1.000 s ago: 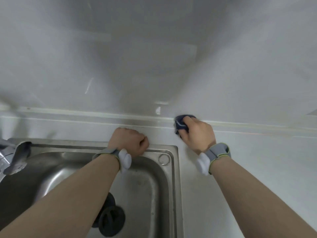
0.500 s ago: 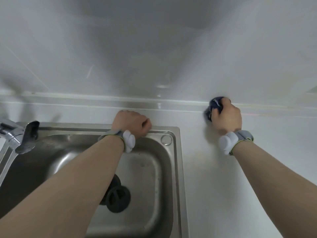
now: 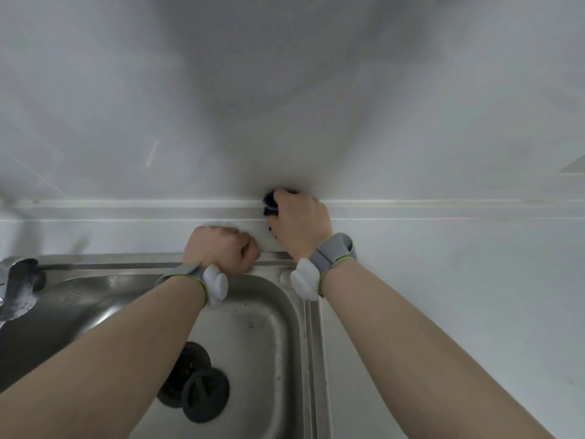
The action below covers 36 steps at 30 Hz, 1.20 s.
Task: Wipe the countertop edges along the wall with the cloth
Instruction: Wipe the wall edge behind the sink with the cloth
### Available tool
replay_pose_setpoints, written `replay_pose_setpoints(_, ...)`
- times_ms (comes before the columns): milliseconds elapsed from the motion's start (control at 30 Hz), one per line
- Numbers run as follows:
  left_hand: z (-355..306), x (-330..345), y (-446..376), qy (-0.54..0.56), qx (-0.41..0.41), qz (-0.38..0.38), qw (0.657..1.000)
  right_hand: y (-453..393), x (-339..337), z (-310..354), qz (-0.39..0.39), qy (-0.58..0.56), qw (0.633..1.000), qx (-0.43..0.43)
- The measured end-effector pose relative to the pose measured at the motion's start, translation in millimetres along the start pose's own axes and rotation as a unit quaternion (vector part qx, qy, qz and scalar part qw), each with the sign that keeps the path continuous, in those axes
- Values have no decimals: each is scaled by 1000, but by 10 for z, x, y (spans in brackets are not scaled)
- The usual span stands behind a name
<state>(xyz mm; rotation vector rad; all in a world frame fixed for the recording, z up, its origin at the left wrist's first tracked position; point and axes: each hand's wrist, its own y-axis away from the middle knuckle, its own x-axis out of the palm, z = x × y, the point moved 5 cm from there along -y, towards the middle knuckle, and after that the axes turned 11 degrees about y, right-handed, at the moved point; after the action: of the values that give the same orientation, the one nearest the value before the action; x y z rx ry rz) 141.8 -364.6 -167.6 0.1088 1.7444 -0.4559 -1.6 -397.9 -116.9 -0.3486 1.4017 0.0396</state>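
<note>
A dark blue cloth point(image 3: 271, 205) is bunched in my right hand point(image 3: 300, 221), which presses it against the raised back edge of the white countertop point(image 3: 443, 280) where it meets the wall point(image 3: 285, 90). Most of the cloth is hidden under my fingers. My left hand point(image 3: 221, 248) is a closed fist resting on the back rim of the steel sink point(image 3: 297, 327), just left of my right hand. Both wrists wear grey bands with white pods.
The sink basin fills the lower left, with a black drain strainer point(image 3: 196, 391) in its floor. A metal tap point(image 3: 17, 286) stands at the far left edge. The white countertop runs to the right of the sink.
My right hand slid the cloth right along the wall edge, then back left; it is now close beside my left fist. The left hand stayed on the sink rim.
</note>
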Motion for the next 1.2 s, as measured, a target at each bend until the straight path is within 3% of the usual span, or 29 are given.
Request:
replay_pose_setpoints(233,15,19,12,-3,-12,15,1000,285,-187,-944,5,38,998,48)
replay_pose_setpoints(467,-16,-27,20,12,-11,8,1000,606,-262,-2013,-74,45,966,244)
replay_pose_setpoints(567,-32,-50,22,17,-13,9,1000,635,-225,-2119,-93,4,950,297)
replay_pose_setpoints(800,-43,-64,8,6,-12,22,1000,399,-45,-1066,-94,-41,977,188)
replay_pose_setpoints(1000,-37,-55,16,1,0,14,1000,112,43,122,-54,16,998,-3)
replay_pose_setpoints(1100,-33,-56,-7,2,1,13,1000,56,-4,161,-39,43,997,-47)
replay_pose_setpoints(1200,-28,-74,-20,14,-8,8,1000,124,-67,-236,-42,55,997,-26)
